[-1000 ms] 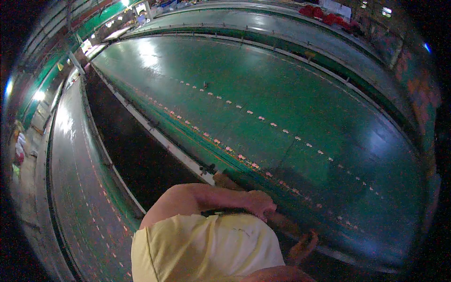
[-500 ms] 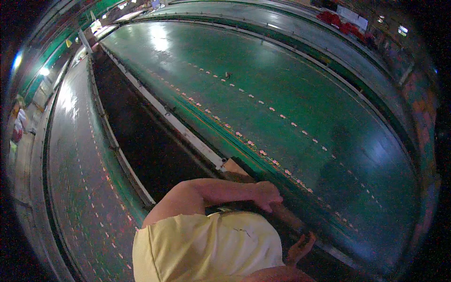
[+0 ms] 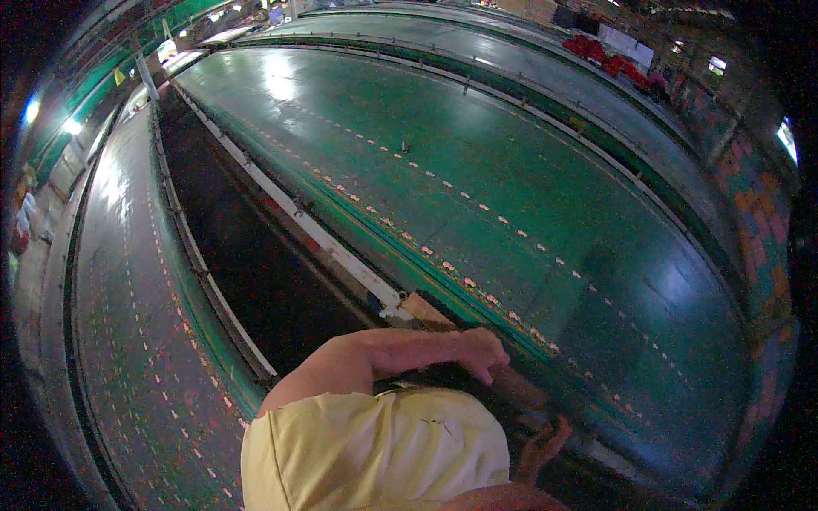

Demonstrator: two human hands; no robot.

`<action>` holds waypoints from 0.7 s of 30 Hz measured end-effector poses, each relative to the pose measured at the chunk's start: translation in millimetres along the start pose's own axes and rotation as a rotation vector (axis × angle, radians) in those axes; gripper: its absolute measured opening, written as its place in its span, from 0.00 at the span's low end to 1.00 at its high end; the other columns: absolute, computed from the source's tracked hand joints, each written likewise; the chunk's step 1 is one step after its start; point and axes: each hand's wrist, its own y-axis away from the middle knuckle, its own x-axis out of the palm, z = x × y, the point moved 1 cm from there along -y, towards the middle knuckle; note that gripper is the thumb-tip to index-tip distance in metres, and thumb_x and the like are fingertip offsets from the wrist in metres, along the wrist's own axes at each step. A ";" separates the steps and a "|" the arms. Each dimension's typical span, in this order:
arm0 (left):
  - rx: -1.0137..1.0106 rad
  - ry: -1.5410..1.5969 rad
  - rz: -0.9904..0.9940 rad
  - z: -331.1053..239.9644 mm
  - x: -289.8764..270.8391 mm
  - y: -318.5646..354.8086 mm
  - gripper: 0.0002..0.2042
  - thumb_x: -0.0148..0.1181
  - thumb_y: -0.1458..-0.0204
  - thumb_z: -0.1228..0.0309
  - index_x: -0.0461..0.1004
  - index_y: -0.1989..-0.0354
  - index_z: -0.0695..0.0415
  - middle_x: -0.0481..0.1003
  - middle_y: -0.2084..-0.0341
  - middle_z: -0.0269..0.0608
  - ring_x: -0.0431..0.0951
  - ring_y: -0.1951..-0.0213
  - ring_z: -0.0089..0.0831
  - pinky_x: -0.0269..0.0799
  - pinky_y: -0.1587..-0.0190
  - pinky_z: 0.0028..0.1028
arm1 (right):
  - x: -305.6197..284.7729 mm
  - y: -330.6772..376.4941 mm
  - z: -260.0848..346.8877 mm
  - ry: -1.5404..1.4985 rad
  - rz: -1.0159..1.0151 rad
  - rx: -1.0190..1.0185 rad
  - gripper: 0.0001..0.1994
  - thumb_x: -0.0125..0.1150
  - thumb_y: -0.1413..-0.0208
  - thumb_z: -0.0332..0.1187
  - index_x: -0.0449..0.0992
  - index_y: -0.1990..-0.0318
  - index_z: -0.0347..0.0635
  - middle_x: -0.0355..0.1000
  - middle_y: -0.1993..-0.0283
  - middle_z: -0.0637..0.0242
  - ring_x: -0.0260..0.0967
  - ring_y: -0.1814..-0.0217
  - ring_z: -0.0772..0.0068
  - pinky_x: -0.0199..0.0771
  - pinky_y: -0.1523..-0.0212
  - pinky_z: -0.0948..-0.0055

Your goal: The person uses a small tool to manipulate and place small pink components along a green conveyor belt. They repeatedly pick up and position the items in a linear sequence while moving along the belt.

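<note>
My left hand [image 3: 484,353] is at my waist, its fingers closed over a brown wooden bar [image 3: 430,312] that runs along the near side of a long green table [image 3: 477,162]. Lower right, in shadow, my right hand [image 3: 545,443] is beside the far end of this bar. Its fingers look bent and apart, with nothing visible between them. Rows of small pinkish-white marks [image 3: 449,266] run along the green tabletop. A pale metal rail [image 3: 341,255] borders the table near my left hand.
A dark gap [image 3: 230,230] separates this table from a second long table [image 3: 128,281] with similar marks on the left. A small upright object [image 3: 406,147] stands on the green top. Beyond lie more tables [image 3: 477,53] and a red heap [image 3: 588,49].
The whole view has shifted slightly, with the tables appearing a little lower and further left. My left hand keeps its place on the bar; my right hand has hardly moved.
</note>
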 end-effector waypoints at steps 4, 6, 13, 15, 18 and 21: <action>-0.011 -0.027 0.052 -1.1 -0.4 -4.4 0.29 0.79 0.56 0.44 0.83 0.54 0.54 0.85 0.63 0.50 0.86 0.54 0.55 0.82 0.53 0.54 | 5.2 5.9 -9.0 -0.052 -0.039 0.069 0.15 0.55 0.25 0.28 0.74 0.36 0.36 0.74 0.38 0.51 0.71 0.34 0.52 0.71 0.33 0.54; -0.005 -0.039 0.041 2.5 1.6 -3.3 0.28 0.79 0.56 0.44 0.84 0.55 0.54 0.85 0.64 0.50 0.86 0.55 0.55 0.82 0.54 0.54 | 11.4 1.3 -2.3 -0.204 -0.009 0.258 0.14 0.54 0.25 0.29 0.74 0.36 0.37 0.74 0.40 0.54 0.71 0.35 0.56 0.73 0.35 0.55; -0.050 -0.021 0.132 -3.6 -9.7 -6.3 0.28 0.79 0.56 0.46 0.82 0.54 0.55 0.85 0.64 0.49 0.87 0.55 0.54 0.83 0.53 0.53 | 30.9 -12.1 -29.4 -0.376 0.227 0.302 0.14 0.60 0.30 0.24 0.74 0.40 0.40 0.74 0.45 0.60 0.74 0.43 0.62 0.77 0.45 0.64; -0.029 -0.020 0.125 -0.8 -7.8 -6.1 0.29 0.79 0.56 0.47 0.81 0.53 0.55 0.85 0.64 0.49 0.87 0.54 0.54 0.83 0.52 0.53 | 29.6 -14.5 -19.5 -0.241 0.162 0.192 0.14 0.63 0.32 0.24 0.75 0.41 0.40 0.74 0.46 0.62 0.74 0.46 0.63 0.77 0.45 0.65; -0.018 -0.035 0.147 -14.8 -2.8 -18.0 0.30 0.79 0.55 0.49 0.80 0.48 0.57 0.85 0.63 0.52 0.87 0.53 0.54 0.84 0.52 0.52 | 29.6 -7.2 -22.8 -0.169 0.134 0.130 0.16 0.65 0.34 0.23 0.75 0.41 0.41 0.75 0.46 0.62 0.75 0.46 0.63 0.78 0.44 0.63; 0.161 0.070 0.013 -13.3 29.8 -41.2 0.31 0.78 0.54 0.51 0.78 0.46 0.58 0.85 0.61 0.55 0.87 0.53 0.56 0.84 0.52 0.53 | 40.4 -1.2 -40.9 -0.313 0.147 0.301 0.18 0.66 0.36 0.22 0.76 0.40 0.42 0.75 0.45 0.60 0.75 0.45 0.62 0.78 0.43 0.60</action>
